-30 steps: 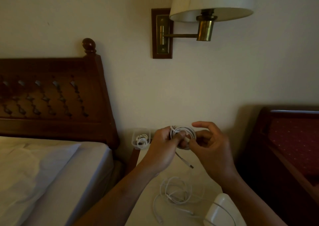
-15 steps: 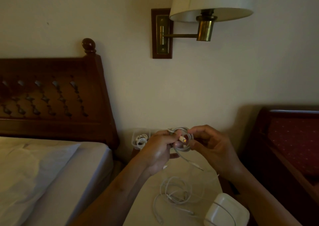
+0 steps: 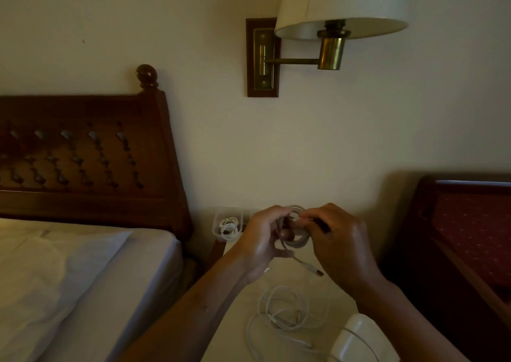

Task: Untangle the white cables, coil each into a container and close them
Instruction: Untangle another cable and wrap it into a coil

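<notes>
Left hand: the left hand [image 3: 261,241] was curled round the left side of a coiled white cable [image 3: 300,244], with the thumb against its loops.
Right hand: the right hand [image 3: 340,248] pinched the top of the same coil with its fingertips.
Coil: it was held in the air over the far end of a pale bedside table [image 3: 326,298], and its plug end [image 3: 315,271] hung free below the hands.
In the way: the hands hid much of the coil and the strip of table by the wall.
Loose cable: a thin, tangled white cable [image 3: 284,312] lay on the table between the forearms.
Container: a clear plastic tub [image 3: 218,233] stood open at the table's far left corner, just beside the left hand. A small coil of white cable [image 3: 229,226] lay inside it.
White piece: a rounded white plastic object [image 3: 359,339] sat at the near right edge, and a cable strand crossed it.
Surroundings: a dark carved wooden headboard [image 3: 83,154] and a white-sheeted bed [image 3: 83,278] were on the left. A brass wall lamp with a cream shade [image 3: 340,5] hung above, and a dark red upholstered seat [image 3: 470,223] stood on the right.
</notes>
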